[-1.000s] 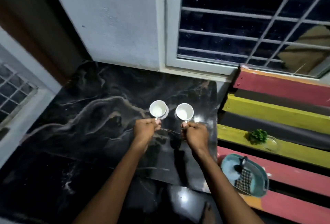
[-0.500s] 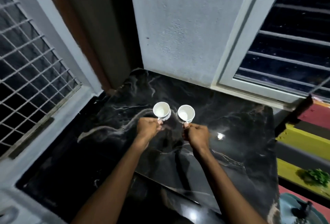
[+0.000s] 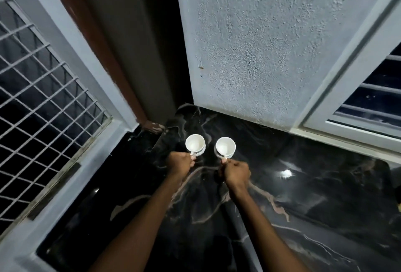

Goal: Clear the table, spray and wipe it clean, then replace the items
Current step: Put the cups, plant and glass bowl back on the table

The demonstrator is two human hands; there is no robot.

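Both fists are closed on cup handles above the black marble table (image 3: 325,217): left hand (image 3: 180,164) holds the left cup (image 3: 194,144), right hand (image 3: 237,174) the right cup (image 3: 225,147), side by side, mouths up, arms outstretched.

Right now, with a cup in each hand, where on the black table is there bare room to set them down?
Nearly everywhere. The table shows nothing on it: bare marble lies right of the right hand toward the window sill, and left of the left hand along the grilled window. Only the middle is taken, where the left cup and right cup are held side by side.
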